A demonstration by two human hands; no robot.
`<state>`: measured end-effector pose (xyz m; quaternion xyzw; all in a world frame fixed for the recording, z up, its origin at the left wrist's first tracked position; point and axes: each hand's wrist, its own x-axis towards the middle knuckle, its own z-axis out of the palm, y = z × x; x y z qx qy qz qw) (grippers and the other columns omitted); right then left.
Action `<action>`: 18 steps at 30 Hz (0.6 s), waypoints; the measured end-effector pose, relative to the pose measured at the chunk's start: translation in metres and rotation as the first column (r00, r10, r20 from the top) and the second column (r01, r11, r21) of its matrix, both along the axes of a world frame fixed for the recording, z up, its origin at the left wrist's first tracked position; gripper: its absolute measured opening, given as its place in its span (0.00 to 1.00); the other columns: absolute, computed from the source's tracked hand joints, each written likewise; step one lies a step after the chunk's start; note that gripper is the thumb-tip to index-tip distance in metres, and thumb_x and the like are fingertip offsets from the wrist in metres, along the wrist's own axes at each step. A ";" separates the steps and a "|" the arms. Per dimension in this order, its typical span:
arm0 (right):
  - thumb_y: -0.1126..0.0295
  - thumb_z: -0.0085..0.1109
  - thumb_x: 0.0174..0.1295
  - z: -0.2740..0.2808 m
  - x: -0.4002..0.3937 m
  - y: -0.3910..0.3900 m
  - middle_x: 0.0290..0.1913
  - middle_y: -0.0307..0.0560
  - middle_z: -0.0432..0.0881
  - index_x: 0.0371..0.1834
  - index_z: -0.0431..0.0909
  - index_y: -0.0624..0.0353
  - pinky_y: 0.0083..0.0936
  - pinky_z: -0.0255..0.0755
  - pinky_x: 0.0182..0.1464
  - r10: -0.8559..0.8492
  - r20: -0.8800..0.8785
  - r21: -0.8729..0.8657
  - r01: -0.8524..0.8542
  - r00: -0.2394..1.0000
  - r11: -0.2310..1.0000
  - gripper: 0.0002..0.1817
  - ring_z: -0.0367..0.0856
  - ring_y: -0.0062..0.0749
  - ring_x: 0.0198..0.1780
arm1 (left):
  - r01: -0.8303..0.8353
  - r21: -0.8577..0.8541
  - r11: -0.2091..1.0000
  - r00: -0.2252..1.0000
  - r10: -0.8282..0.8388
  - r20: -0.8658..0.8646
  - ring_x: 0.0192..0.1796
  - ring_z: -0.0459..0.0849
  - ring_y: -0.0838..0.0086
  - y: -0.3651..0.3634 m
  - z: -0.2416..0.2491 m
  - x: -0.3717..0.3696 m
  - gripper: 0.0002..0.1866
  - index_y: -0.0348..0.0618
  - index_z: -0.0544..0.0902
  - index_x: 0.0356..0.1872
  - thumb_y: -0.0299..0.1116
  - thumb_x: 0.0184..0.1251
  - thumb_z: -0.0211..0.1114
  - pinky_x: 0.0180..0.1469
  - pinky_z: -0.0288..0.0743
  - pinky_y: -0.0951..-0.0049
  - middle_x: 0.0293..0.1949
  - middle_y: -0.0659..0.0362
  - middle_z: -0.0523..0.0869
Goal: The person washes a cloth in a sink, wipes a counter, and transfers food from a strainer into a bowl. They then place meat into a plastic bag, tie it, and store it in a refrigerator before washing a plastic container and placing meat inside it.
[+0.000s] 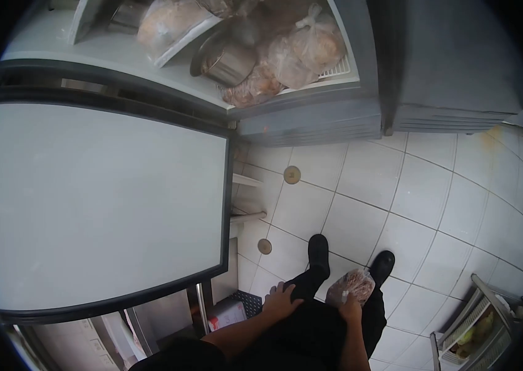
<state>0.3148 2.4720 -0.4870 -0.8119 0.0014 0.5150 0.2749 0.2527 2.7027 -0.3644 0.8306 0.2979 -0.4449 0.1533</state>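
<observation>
My right hand (351,309) grips the gathered top of a clear plastic bag (353,285) with reddish-brown food inside. The bag is held low, over the floor beside my right shoe. My left hand (280,302) is at my left thigh, fingers spread and holding nothing. Ahead, the refrigerator (311,123) stands with its door (100,204) swung out to the left. Inside it are knotted plastic bags (314,46) of food, a metal pot (229,62) and another wrapped bag (171,28) on a white tray.
The door's edge sticks out close on my left. A slatted rack (475,328) with yellow-green produce stands at the lower right. A red and white package (227,314) lies low beside my left arm. White floor tiles (360,173) with round drain covers (292,175) lie ahead.
</observation>
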 end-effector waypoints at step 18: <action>0.63 0.58 0.55 0.002 -0.011 0.023 0.44 0.71 0.82 0.58 0.71 0.68 0.51 0.73 0.54 -0.027 0.197 -0.035 0.034 0.980 0.999 0.28 0.80 0.67 0.49 | -0.068 -0.061 0.996 0.974 0.079 0.210 0.64 0.73 0.52 0.031 -0.026 -0.021 0.28 0.55 0.78 0.60 0.58 0.64 0.60 0.65 0.69 0.55 0.61 0.50 0.76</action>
